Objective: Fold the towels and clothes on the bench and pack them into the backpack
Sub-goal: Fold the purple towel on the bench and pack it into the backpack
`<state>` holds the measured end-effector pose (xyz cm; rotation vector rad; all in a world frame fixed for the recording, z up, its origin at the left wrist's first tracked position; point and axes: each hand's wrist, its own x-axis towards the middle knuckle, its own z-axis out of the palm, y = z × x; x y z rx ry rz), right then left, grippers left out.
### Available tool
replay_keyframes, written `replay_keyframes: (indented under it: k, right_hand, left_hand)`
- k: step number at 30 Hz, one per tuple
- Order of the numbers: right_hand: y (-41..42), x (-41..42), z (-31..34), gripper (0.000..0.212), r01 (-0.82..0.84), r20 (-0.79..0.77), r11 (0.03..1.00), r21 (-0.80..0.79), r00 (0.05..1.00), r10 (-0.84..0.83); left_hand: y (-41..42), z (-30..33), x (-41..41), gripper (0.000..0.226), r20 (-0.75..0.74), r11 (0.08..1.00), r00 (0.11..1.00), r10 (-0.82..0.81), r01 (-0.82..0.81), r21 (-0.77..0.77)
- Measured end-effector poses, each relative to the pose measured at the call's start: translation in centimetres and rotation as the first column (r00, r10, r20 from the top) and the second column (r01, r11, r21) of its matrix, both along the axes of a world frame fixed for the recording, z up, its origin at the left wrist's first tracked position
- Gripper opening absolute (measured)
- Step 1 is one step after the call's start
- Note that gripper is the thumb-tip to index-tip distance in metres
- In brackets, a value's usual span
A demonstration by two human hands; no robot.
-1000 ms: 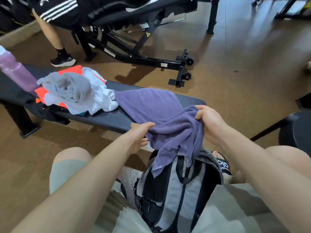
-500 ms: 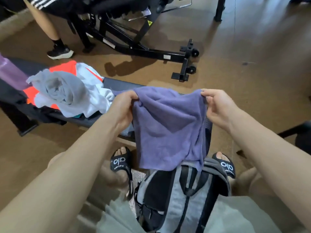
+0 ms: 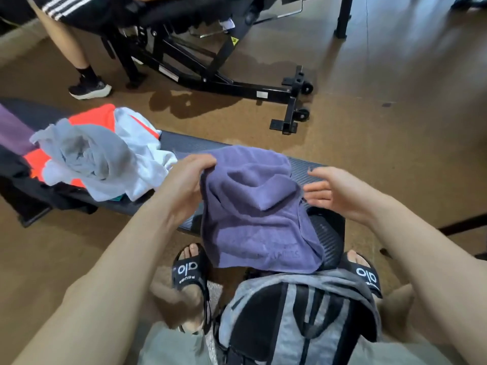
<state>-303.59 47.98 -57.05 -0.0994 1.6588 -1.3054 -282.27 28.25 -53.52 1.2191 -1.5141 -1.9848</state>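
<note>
A purple towel [image 3: 253, 219] hangs over the near edge of the black bench [image 3: 189, 144], its lower edge just above the grey and black backpack [image 3: 290, 320] standing between my feet. My left hand [image 3: 188, 180] grips the towel's upper left corner. My right hand [image 3: 334, 191] is beside the towel's right edge with fingers straight, holding nothing. Further left on the bench lies a heap of clothes: a grey garment [image 3: 87, 151], a white one [image 3: 142, 164] and an orange one [image 3: 97, 115].
A purple bottle [image 3: 11, 130] stands at the bench's far left. Behind the bench is a black exercise bench frame [image 3: 237, 85] on wheels, with another person's leg and shoe [image 3: 89, 86] beside it. Brown floor surrounds everything. A dark bar [image 3: 461, 225] crosses at the right.
The towel has come down from being held up by both hands and now drapes over the bench edge. My right hand has let go of its corner; my left still holds.
</note>
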Motion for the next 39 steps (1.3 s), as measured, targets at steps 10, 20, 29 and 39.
replay_keyframes:
  k: [10,20,29,39]
  right_hand:
    - [-2.7,0.9,-2.2,0.047,-0.249,-0.459,0.959,0.134,0.842,0.283]
    - [-2.3,-3.1,-1.4,0.021,0.115,-0.757,0.899,0.422,0.591,0.279]
    - [-3.8,4.9,1.4,0.051,-0.528,-0.944,0.843,0.104,0.215,0.252]
    - [-4.9,6.1,1.4,0.016,-0.428,-0.930,0.903,-0.044,0.347,0.120]
  left_hand:
    - [-0.4,-0.6,1.3,0.008,0.111,0.994,0.993,0.035,-0.023,-0.107]
    - [-0.8,-0.4,1.5,0.031,0.117,0.933,0.990,-0.073,0.109,-0.344]
    - [1.0,-0.7,-0.5,0.037,0.071,0.717,0.945,-0.319,0.290,-0.634]
    - [0.8,-1.8,-0.4,0.063,0.323,0.396,0.879,-0.351,0.452,-0.799]
